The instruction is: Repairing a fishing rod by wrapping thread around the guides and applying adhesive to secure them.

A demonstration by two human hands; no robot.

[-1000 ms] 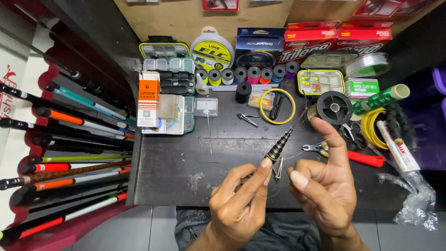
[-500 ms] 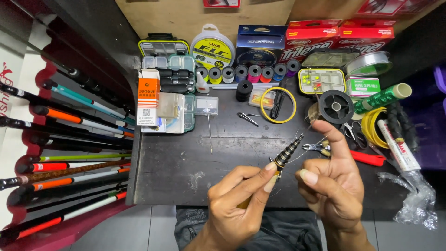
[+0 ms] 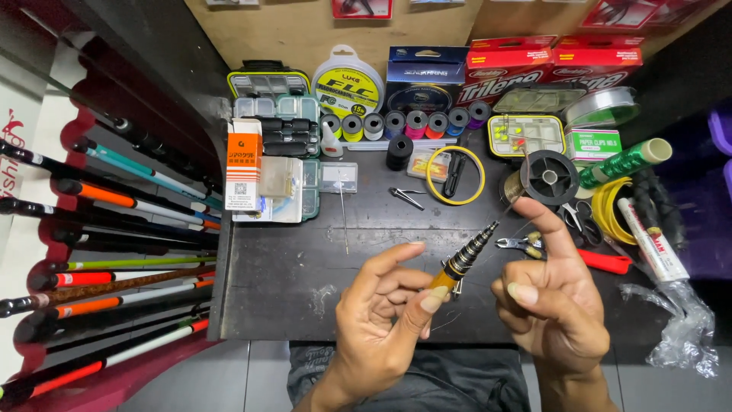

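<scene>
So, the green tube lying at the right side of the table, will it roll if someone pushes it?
Probably yes: the green tube is round and lies on its side. It looks hollow, so likely light. The yellow coil beside it might stop it.

Glossy black-and-gold ringed tool (image 3: 467, 258), matt scuffed dark tabletop (image 3: 305, 259)

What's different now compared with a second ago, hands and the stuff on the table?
The left hand has dipped slightly, keeping its pinch on the stepped tool, which tilts flatter. The right hand stays beside it, forefinger raised. Spools, pliers and rods haven't moved.
</scene>
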